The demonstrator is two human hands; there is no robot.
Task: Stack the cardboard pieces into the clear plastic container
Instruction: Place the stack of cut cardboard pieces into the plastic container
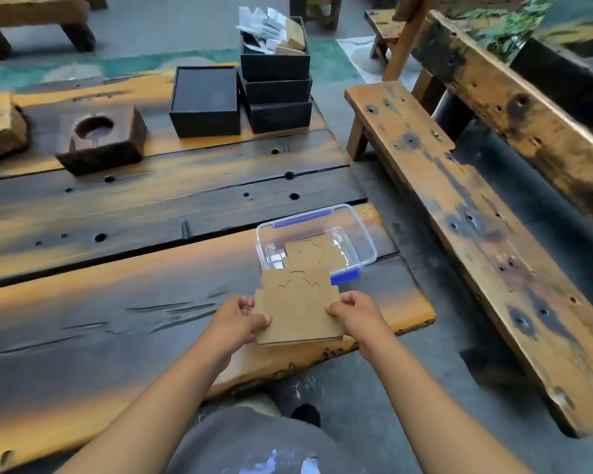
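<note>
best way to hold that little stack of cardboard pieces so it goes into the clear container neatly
Grip the cardboard stack by its two opposite side edges, one hand from each side, as the left hand and right hand do now. The pieces are thin, flat and loose, so pinching both edges probably keeps them aligned and level for lowering into the open clear container just beyond.

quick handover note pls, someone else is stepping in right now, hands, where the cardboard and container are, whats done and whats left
Left hand and right hand: each grips one side of a small stack of cardboard pieces, held over the table's near edge.
Clear plastic container: open, on the table just beyond the stack.
Done: at least one cardboard piece already lies inside.
Left: lower the held stack onto it, squared up.
</note>
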